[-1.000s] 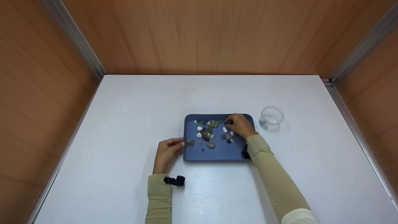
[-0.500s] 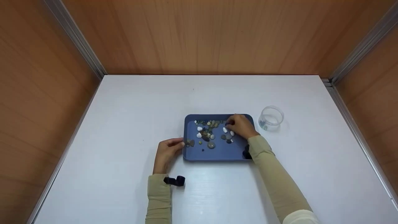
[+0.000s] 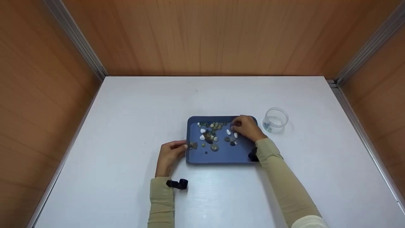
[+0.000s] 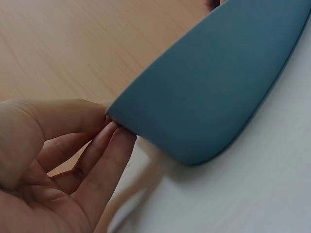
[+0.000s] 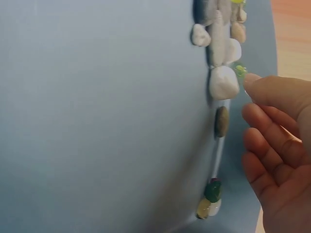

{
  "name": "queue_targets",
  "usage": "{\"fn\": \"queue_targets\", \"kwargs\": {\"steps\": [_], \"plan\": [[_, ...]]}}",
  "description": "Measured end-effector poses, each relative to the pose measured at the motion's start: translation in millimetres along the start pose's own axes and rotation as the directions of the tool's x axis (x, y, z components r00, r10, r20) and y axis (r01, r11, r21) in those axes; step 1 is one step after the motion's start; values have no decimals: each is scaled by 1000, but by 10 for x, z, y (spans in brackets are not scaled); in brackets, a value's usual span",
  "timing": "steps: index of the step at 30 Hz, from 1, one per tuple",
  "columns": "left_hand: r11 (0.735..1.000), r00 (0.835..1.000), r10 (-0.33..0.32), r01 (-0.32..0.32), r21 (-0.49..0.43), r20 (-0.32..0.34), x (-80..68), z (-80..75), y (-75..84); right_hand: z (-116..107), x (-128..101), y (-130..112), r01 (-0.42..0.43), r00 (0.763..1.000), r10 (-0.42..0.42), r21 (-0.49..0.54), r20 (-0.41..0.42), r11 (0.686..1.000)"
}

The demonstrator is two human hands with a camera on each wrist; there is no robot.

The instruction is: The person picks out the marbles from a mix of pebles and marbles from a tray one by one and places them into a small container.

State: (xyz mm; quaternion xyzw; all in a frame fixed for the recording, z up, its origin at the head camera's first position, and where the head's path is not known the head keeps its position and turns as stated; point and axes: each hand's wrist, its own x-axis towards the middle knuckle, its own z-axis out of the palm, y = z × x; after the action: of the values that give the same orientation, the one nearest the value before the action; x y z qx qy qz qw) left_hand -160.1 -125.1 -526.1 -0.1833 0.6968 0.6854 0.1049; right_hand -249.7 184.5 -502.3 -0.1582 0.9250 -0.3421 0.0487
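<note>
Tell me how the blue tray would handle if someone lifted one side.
The tray is probably stiff: its wall looks unbent where the left hand pinches it. The loose stones would likely slide if it tilted, as no dividers show.

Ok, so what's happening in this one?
A person's left hand pinches the left edge of a blue tray, while the right hand is at the tray's far right part, close to some stones; whether it grips one is unclear. Light and dark stones lie scattered in the tray. A clear cup with a few bluish pieces stands to the right.
</note>
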Motion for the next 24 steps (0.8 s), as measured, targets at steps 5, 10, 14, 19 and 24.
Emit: {"fn": "queue_targets", "kwargs": {"steps": [5, 10, 14, 19, 24], "plan": [[1000, 1000, -5, 5, 5, 3, -1, -14, 1, -43, -16, -37, 5, 1000, -5, 0, -1, 1000], [1000, 1000, 3, -3, 3, 2, 3, -28, 0, -79, -36, -75, 19, 1000, -18, 19, -19, 1000], [1000, 1000, 19, -19, -13, 2, 5, -36, -4, -121, -60, -95, 50, 998, -49, 30, -44, 998], [1000, 1000, 21, -21, -9, 0, 2, -33, -5, -199, -89, -91, 47, 997, -43, 53, -62, 998], [1000, 1000, 16, -16, 2, 1, 2, -31, 6, -280, -110, -81, 29, 997, -24, 65, -74, 997]]}}
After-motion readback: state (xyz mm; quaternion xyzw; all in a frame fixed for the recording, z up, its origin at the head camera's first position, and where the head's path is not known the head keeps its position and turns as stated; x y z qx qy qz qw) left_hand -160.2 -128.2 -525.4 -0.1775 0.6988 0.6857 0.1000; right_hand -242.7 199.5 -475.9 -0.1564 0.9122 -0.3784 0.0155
